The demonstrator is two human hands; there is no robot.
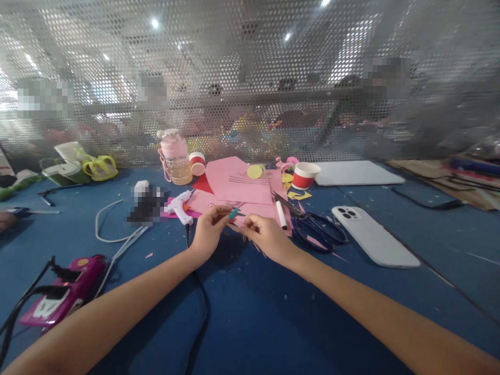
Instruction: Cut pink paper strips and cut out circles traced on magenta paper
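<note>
Both hands meet at the near edge of a stack of pink paper [248, 194]. My left hand [211, 229] pinches a small teal piece [233, 213] with a dark, narrow end; its exact kind is too small to tell. My right hand [269, 237] is closed just beside it, fingertips together over the paper's edge, and whatever they hold is hidden. A white marker [280, 213] and dark-blue-handled scissors [318, 229] lie right of my right hand. To the left of my left hand rests a white glue gun [179, 208].
A pink-lidded bottle [175, 159], red-and-white paper cups [304, 177] and yellow paper scraps [299, 196] stand or lie around the pink sheets. A white phone [373, 237] is at right, a magenta power strip [66, 291] at left. Cables cross the blue table [242, 317]. Perforated mesh rises behind.
</note>
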